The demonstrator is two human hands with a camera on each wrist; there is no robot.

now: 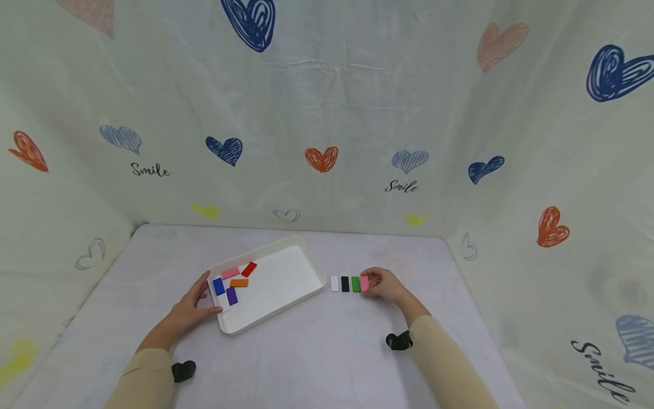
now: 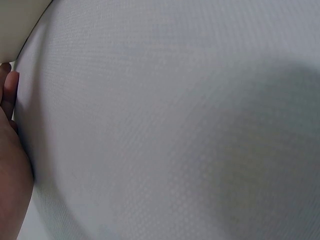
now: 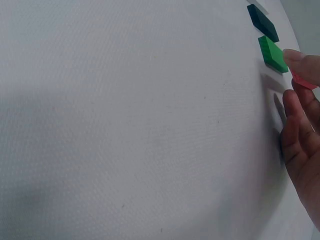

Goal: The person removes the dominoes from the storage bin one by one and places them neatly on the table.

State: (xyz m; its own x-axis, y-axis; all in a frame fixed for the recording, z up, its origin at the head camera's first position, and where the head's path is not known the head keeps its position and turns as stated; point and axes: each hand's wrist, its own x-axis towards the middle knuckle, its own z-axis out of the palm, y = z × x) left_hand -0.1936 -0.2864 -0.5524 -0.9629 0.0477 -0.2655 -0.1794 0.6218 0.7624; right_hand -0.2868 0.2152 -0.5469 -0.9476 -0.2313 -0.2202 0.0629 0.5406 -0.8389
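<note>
My right hand [image 1: 384, 283] pinches a small pink rectangular block [image 1: 364, 283] between thumb and fingers, at the right end of a row. Close beside it lies a green block [image 1: 355, 284], followed leftward by a black block [image 1: 344, 284] and a white block [image 1: 334, 283]. My left hand [image 1: 190, 311] holds the left end of a shallow white tray [image 1: 276, 312], its thumb at the rim. Inside that end lie a blue block [image 1: 218, 286], another pink block [image 1: 230, 272], a red block [image 1: 249, 269], an orange block [image 1: 239, 283] and a purple block [image 1: 232, 296].
A pale cloth covers the table [image 1: 306, 363]. Behind and at the sides hangs a light curtain [image 1: 327, 102] printed with hearts and words. The tray's right corner is a short way left of the white block.
</note>
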